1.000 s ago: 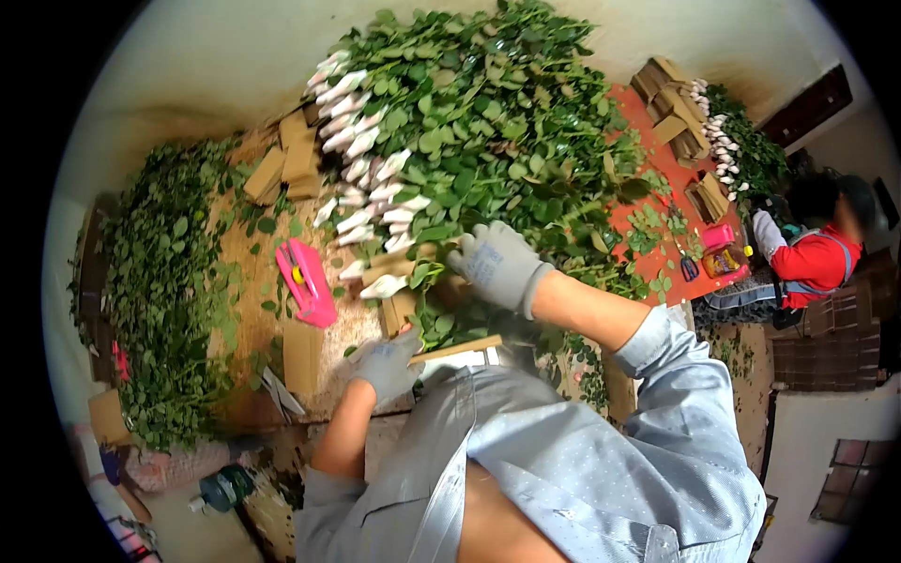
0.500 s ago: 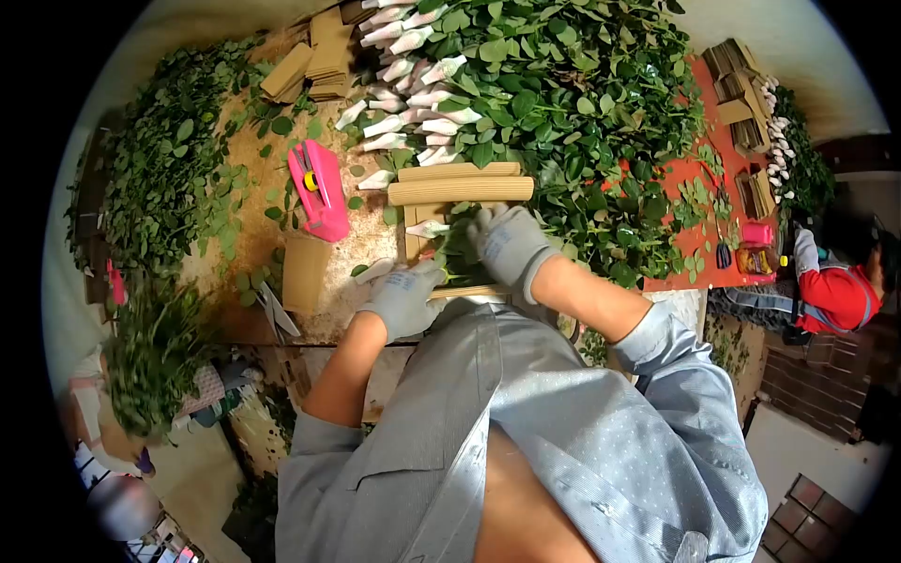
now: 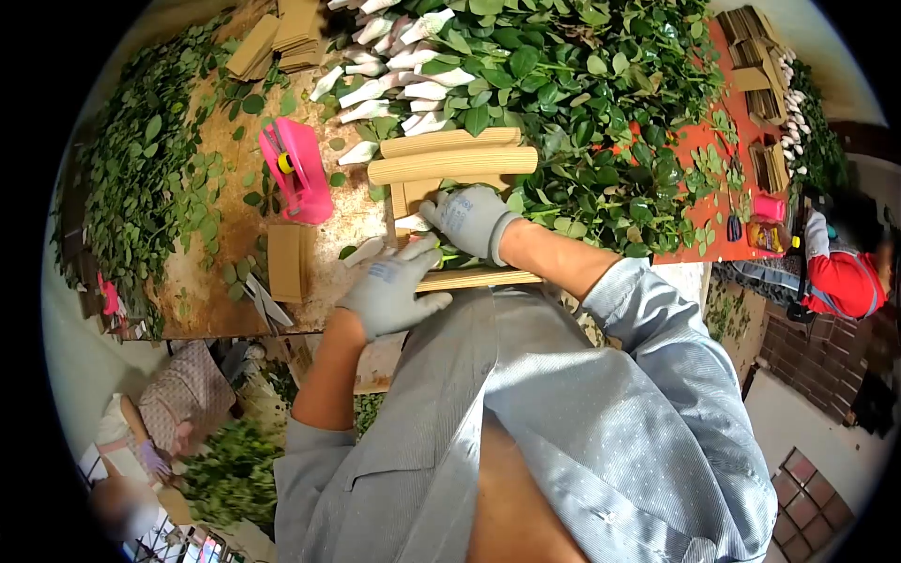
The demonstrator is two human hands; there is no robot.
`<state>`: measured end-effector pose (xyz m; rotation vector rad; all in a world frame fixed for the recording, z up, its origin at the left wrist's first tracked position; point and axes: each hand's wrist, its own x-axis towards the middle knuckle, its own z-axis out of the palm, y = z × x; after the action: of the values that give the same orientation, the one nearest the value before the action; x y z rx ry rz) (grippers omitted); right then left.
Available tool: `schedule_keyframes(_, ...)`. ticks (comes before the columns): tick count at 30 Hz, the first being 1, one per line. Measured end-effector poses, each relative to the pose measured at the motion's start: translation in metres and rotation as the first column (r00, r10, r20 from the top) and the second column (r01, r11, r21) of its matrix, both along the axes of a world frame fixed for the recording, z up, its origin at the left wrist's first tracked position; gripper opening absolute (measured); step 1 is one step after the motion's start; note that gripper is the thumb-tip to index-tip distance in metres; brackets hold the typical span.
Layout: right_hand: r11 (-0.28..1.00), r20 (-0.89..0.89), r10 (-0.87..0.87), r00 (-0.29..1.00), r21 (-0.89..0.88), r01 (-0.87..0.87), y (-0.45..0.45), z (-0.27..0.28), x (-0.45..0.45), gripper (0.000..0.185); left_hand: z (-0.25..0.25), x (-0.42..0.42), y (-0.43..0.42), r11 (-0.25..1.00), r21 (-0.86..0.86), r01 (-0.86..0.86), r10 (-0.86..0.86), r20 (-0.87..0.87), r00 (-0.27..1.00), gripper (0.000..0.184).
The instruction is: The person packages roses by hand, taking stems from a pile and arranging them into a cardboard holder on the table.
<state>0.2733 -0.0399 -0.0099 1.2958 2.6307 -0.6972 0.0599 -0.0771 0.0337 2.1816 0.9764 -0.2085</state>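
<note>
My left hand (image 3: 389,289), in a grey glove, is open, its thumb apart and its fingers reaching toward a bundle at the table's front edge. My right hand (image 3: 472,221), gloved too, lies palm down with its fingers curled at the neck of a white-wrapped rose (image 3: 410,223); the stem under it is hidden. Beneath both hands is a corrugated cardboard sheet (image 3: 401,199), whose near edge (image 3: 479,279) runs along my front. Just beyond lies a rolled corrugated strip (image 3: 453,166). Another white-wrapped bud (image 3: 368,251) rests beside my left fingers.
A pink stapler-like tool (image 3: 305,178), scissors (image 3: 266,305) and a cardboard piece (image 3: 286,263) lie left. Leafy wrapped roses (image 3: 582,103) heap up behind. Cardboard stacks (image 3: 755,66) stand on the red surface (image 3: 699,239). A person in red (image 3: 845,281) is right; another person (image 3: 178,394) is left.
My right hand has moved left onto the wrapped rose. My left fingers have spread. The view has shifted slightly, and the leafy bunch near the person at left has moved lower.
</note>
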Motion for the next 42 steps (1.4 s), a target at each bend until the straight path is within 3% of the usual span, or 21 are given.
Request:
schedule_keyframes(4, 0.999, -0.024, -0.015, 1.000, -0.051, 0.014, 0.003, 0.007, 0.002, 0.034, 0.013, 0.000, 0.032, 0.984, -0.091, -0.151, 0.166, 0.182, 0.969, 0.052)
schedule_keyframes(6, 0.998, -0.021, -0.021, 1.000, -0.053, 0.019, 0.004, -0.001, 0.003, 0.039, 0.010, 0.002, 0.045, 0.963, 0.128, -0.236, 0.238, -0.002, 0.971, 0.043)
schedule_keyframes(7, 0.999, -0.034, -0.020, 0.999, -0.035, 0.019, 0.004, -0.010, 0.003, 0.042, -0.009, -0.001, 0.048, 0.934, 0.270, -0.233, 0.213, 0.102, 0.972, 0.031)
schedule_keyframes(8, 1.000, -0.049, -0.017, 0.999, -0.015, 0.016, 0.004, -0.018, 0.003, 0.046, -0.024, -0.002, 0.051, 0.933, 0.274, -0.235, 0.216, 0.098, 0.971, 0.031)
schedule_keyframes(10, 0.999, -0.043, -0.019, 0.999, -0.026, 0.018, 0.004, -0.015, 0.003, 0.050, -0.039, 0.000, 0.057, 0.954, 0.288, -0.077, 0.121, -0.140, 0.983, 0.022)
schedule_keyframes(13, 0.999, -0.058, -0.047, 0.997, -0.017, 0.046, 0.003, -0.017, 0.004, 0.046, -0.046, -0.007, 0.063, 0.929, 0.366, 0.056, 0.015, -0.187, 0.982, 0.014)
schedule_keyframes(17, 0.996, -0.106, -0.087, 0.991, -0.026, 0.085, 0.005, -0.018, 0.002, 0.038, -0.048, -0.034, 0.066, 0.912, 0.411, 0.020, 0.030, -0.114, 0.993, 0.013)
schedule_keyframes(19, 0.995, -0.091, -0.093, 0.991, -0.040, 0.090, 0.005, -0.017, 0.001, 0.035, -0.042, -0.049, 0.071, 0.944, 0.329, 0.012, 0.102, -0.327, 0.940, 0.018)
schedule_keyframes(22, 0.999, -0.095, -0.049, 0.994, 0.010, 0.050, 0.005, -0.017, 0.000, 0.030, -0.004, -0.055, 0.066, 0.969, 0.235, -0.081, 0.175, -0.415, 0.893, 0.029)
schedule_keyframes(23, 0.999, -0.077, -0.023, 0.997, 0.026, 0.025, 0.005, -0.017, -0.001, 0.029, 0.004, -0.055, 0.058, 0.964, 0.241, -0.114, 0.179, -0.264, 0.948, 0.044)
schedule_keyframes(25, 0.999, -0.060, 0.002, 0.998, 0.043, 0.001, 0.004, -0.018, -0.004, 0.028, 0.022, -0.033, 0.047, 0.996, 0.093, -0.018, 0.017, 0.020, 1.000, 0.058)
schedule_keyframes(28, 0.999, -0.070, -0.005, 0.998, 0.049, 0.008, 0.002, -0.015, -0.006, 0.027, 0.012, -0.008, 0.016, 0.982, 0.139, 0.130, -0.142, 0.079, 0.987, 0.072)
schedule_keyframes(29, 0.998, -0.063, 0.010, 0.998, 0.059, -0.007, 0.002, -0.012, -0.006, 0.026, 0.014, -0.001, 0.012, 0.981, 0.141, 0.137, -0.149, 0.077, 0.986, 0.072)
schedule_keyframes(31, 0.997, -0.060, 0.020, 0.998, 0.082, -0.015, 0.001, -0.011, -0.005, 0.023, 0.016, 0.008, 0.006, 0.990, 0.039, 0.137, -0.130, -0.143, 0.981, 0.078)
schedule_keyframes(42, 0.999, -0.095, 0.007, 0.995, 0.043, -0.003, -0.002, -0.012, 0.000, 0.021, 0.014, 0.009, 0.001, 0.989, 0.099, 0.108, -0.094, -0.140, 0.986, 0.079)
